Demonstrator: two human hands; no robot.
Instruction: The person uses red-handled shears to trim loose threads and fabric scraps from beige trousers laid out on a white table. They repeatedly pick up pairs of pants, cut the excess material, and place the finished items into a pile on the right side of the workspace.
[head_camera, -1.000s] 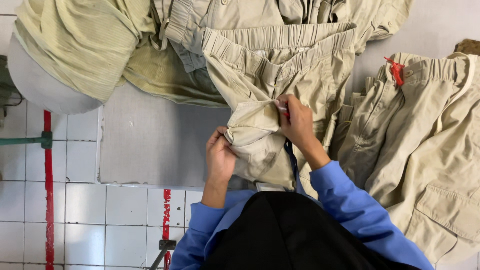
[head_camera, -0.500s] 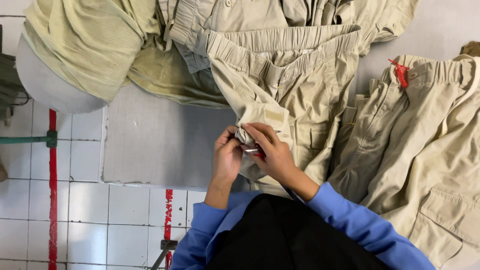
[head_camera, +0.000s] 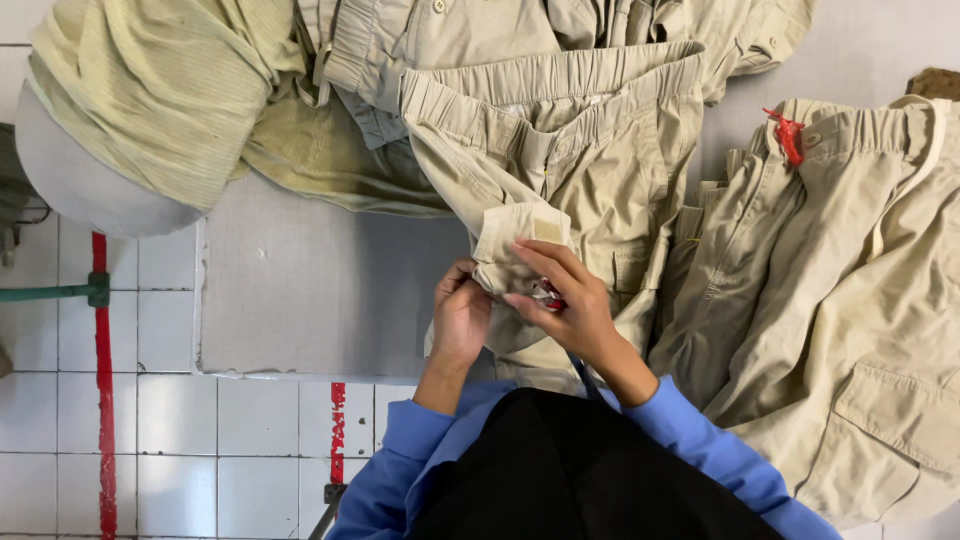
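Khaki cargo shorts (head_camera: 570, 160) are laid on the grey worktable (head_camera: 300, 290), waistband away from the person and legs toward the body, so the long axis runs straight out from the worker. A pocket flap (head_camera: 515, 235) is turned up, its pale fastening patch exposed, apparently to open the pocket for access. The left hand (head_camera: 460, 320) is closed on the fabric edge below the flap, steadying it. The right hand (head_camera: 565, 300) is clamped, fingers together, on a small red-and-white item (head_camera: 548, 294) against the cloth. A second khaki pair (head_camera: 850, 300) with a red tag (head_camera: 787, 135) lies alongside.
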